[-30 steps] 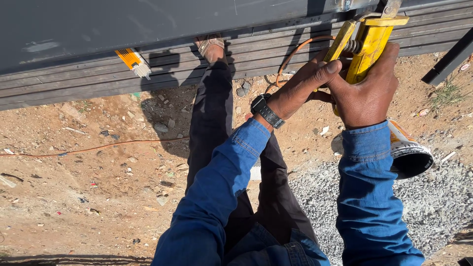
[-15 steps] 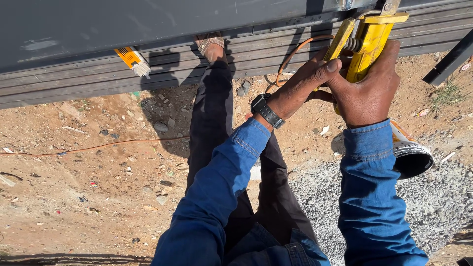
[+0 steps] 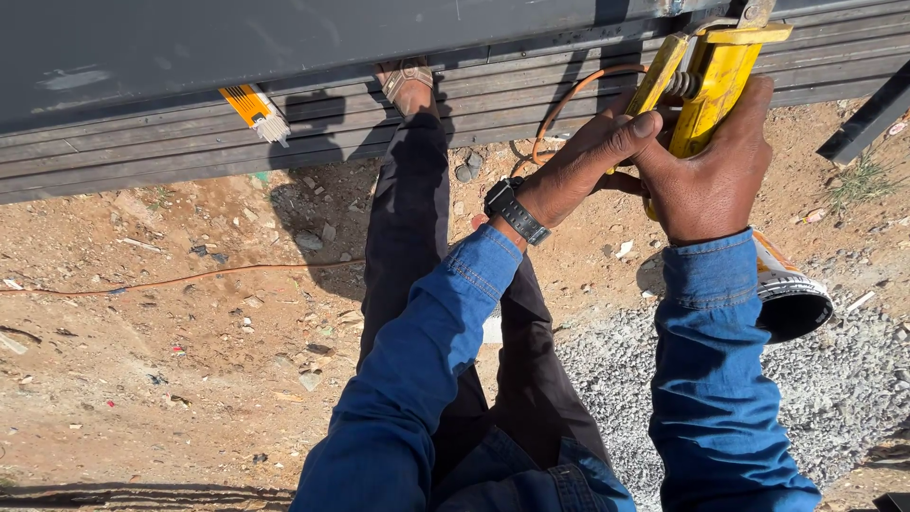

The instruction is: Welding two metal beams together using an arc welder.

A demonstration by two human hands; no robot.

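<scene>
A yellow clamp-like tool (image 3: pixel 713 71) with a spring and an orange cable sits against the dark metal bars at the upper right. My right hand (image 3: pixel 706 180) is wrapped around its lower handle from below. My left hand (image 3: pixel 583 161), with a black watch on the wrist, presses its thumb against the left arm of the tool. Both sleeves are blue denim. My leg in dark trousers stretches toward the bars, with the sandalled foot (image 3: pixel 406 81) resting on them.
A stack of long dark metal bars (image 3: pixel 142 156) runs across the top. A packet of welding rods (image 3: pixel 251 109) lies on it at left. An orange cable (image 3: pixel 190 278) crosses the dirt. A tin can (image 3: pixel 791 299) lies beside grey gravel at right.
</scene>
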